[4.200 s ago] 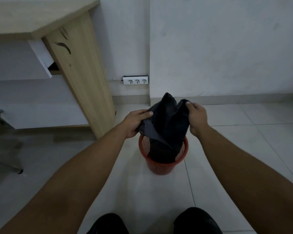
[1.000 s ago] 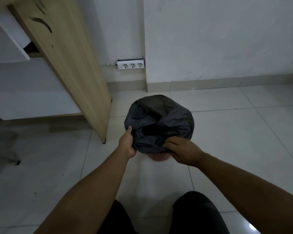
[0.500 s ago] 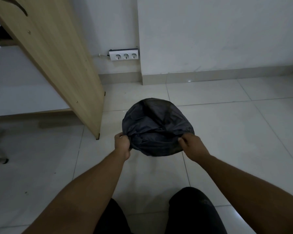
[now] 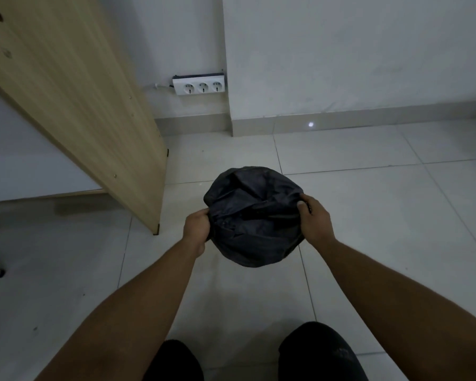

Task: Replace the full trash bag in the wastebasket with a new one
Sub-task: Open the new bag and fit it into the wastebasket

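Fingers of both hands are curled into the black plastic: the left hand [image 4: 196, 231] grips the near-left edge of the trash bag [image 4: 254, 215], the right hand [image 4: 315, 220] pinches its right edge, thumb on top.

Nearest the camera: two dark-clad knees [image 4: 318, 353], bare forearms reaching forward over the tiled floor [image 4: 382, 215].

Change over the last seconds: about four seconds ago the bag was a bunched column held above the red mesh wastebasket, whose rim and wall were plain to see. One second ago the plastic was spread as a dome with only a sliver of red at its lower edge. Half a second ago the hands were at the two sides. Now no red shows at all; the bag lies as a rounded cap over where the basket stood, mouth edge pulled down at the near side. The basket itself is hidden under the plastic.

Judgement: the liner's mouth has been drawn over the rim, so the fitting step looks almost done. The centre is crumpled and puffed up rather than sunk, so the bag probably needs pressing down inside. Whether the far rim is covered I cannot tell.

Further off: a wooden desk side panel [image 4: 74, 105] stands to the left, well apart. At the wall, a white three-way socket strip [image 4: 199, 86] sits above the skirting.
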Demonstrator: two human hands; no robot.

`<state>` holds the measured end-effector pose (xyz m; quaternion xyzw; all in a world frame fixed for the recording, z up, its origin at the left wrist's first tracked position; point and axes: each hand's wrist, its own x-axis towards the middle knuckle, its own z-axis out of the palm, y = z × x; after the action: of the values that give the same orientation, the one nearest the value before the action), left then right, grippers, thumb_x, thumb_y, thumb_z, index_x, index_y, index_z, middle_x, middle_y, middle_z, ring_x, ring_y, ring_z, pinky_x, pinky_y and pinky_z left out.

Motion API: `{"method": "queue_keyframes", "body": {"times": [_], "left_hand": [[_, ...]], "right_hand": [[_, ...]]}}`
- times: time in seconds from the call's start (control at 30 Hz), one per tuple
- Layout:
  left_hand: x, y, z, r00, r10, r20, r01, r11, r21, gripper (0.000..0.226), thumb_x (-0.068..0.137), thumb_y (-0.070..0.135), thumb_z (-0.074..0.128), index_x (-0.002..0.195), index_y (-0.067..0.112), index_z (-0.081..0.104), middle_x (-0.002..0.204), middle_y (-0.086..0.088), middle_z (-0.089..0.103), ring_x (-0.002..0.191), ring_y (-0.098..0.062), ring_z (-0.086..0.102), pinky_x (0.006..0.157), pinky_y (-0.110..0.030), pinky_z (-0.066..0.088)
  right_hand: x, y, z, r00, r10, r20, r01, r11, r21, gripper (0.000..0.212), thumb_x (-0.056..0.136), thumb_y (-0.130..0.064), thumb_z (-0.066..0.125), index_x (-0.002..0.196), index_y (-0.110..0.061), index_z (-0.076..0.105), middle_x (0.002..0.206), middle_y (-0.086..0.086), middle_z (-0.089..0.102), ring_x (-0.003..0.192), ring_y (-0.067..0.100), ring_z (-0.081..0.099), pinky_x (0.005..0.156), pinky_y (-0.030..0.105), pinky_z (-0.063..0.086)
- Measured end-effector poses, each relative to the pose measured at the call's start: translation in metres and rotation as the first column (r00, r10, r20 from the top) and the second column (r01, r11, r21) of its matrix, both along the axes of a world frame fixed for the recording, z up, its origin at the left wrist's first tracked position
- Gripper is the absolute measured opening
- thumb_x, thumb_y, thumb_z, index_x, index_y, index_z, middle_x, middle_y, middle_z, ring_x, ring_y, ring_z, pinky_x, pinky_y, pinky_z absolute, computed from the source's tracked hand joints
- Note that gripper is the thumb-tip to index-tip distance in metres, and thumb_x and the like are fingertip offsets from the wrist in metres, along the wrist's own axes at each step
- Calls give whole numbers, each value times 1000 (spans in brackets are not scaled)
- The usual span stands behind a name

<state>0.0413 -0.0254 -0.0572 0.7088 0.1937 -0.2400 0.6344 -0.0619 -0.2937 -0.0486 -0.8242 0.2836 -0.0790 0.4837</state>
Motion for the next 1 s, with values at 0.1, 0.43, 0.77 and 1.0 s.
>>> {"method": "queue_keyframes", "body": {"times": [0.1,0.43,0.77,1.0], "left_hand": [[15,-2,6,991,32,-132,-27,999,42,26,97,22,43,89,9,65,93,-10,63,84,-26,58,70,-33,49],[65,-35,4,698,-486,526,171,827,536,46,97,44,61,139,29,52,131,-3,58,118,-17,54,101,-33,43],[112,-39,-20,999,-24,-44,37,951,307,32,102,36,54,93,8,67,105,-14,68,97,-31,64,92,-40,56],[112,-40,-13,877,-222,426,-8,881,474,12,96,17,57,107,14,60,112,-3,56,92,-16,56,81,-26,45]], "right_hand": [[14,-5,-2,998,11,-63,-11,1000,7,38,106,-35,44,136,-12,54,124,9,64,109,22,58,91,32,45],[58,-18,-9,996,45,-74,-50,996,-79,29,105,-27,48,122,-14,67,116,7,71,105,23,63,90,27,43],[61,-4,-14,998,-62,5,62,997,-52,20,102,-28,56,114,-15,65,95,-1,65,85,18,63,72,27,48],[85,-16,-5,989,92,-112,-99,993,-66,27,104,-31,51,108,-13,71,99,2,69,91,18,61,79,27,42]]}}
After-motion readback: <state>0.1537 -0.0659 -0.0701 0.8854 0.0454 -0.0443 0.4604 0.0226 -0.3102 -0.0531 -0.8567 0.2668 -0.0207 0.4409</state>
